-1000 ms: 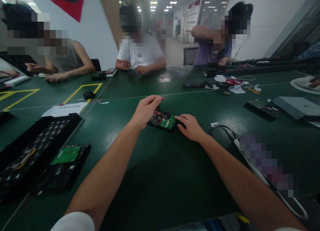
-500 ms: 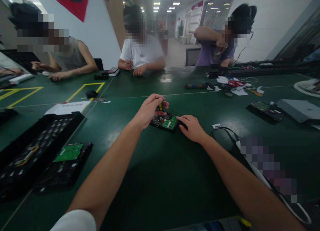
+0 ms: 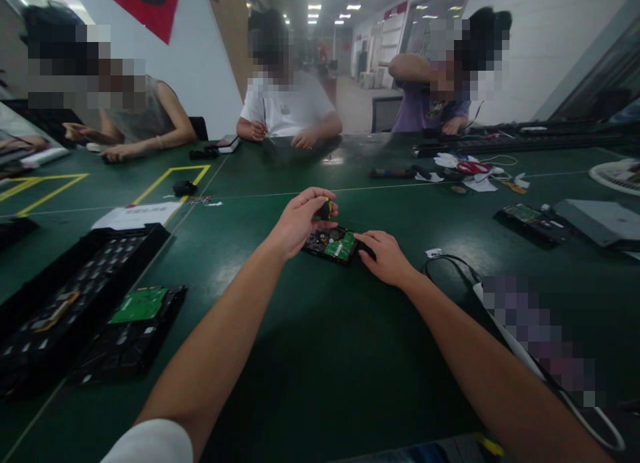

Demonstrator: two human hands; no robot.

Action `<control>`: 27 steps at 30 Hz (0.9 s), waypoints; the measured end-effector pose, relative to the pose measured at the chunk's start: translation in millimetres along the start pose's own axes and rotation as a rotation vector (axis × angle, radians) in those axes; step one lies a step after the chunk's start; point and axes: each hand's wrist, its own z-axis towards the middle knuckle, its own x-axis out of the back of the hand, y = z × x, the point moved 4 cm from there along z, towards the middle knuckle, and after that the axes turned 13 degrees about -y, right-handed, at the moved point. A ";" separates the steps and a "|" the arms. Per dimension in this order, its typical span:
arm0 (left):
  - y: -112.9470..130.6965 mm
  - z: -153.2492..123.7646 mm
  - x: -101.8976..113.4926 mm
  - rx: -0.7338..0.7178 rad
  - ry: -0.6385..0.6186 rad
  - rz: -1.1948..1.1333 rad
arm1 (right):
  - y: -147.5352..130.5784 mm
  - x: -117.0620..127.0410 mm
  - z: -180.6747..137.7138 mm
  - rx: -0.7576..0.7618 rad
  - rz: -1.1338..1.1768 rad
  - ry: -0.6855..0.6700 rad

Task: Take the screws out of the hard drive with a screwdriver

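A hard drive (image 3: pixel 329 244) lies on the green table, its green circuit board facing up. Over its left part, my left hand (image 3: pixel 303 219) is closed around the black and yellow handle of a screwdriver (image 3: pixel 327 208); the shaft is not clearly visible. My right hand (image 3: pixel 383 253) grips the drive's right end, with the fingertips at the edge of the board and the thumb lower down. Another hard drive (image 3: pixel 135 329), also board up, rests left of my left forearm, beside a long black tray (image 3: pixel 95 269).
To the right are a further hard drive (image 3: pixel 533 223), a grey metal box (image 3: pixel 597 223) and a cable (image 3: pixel 455 257) by a white strip. Paper scraps and red wire (image 3: pixel 473 167) lie farther back. Three people sit across the table (image 3: pixel 300 356).
My left hand has turned the screwdriver handle slightly, so more of its yellow shows. My right hand stays on the hard drive. Across the table, the middle person's hands have moved apart.
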 end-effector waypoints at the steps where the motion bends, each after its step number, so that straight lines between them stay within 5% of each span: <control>1: -0.3 0.1 -0.2 -0.005 0.002 0.001 | 0.1 -0.1 0.1 0.000 0.001 -0.003; 12: 0.8 -0.9 5.2 -0.042 0.016 0.272 | 0.4 -3.0 0.6 -0.009 -0.005 0.008; 20: -0.4 -1.8 -1.6 0.014 0.005 0.045 | -0.4 -1.2 0.7 -0.010 -0.011 0.005; 27: 1.0 -1.9 -0.4 0.016 -0.012 0.079 | 1.1 -2.0 0.6 -0.011 -0.007 -0.001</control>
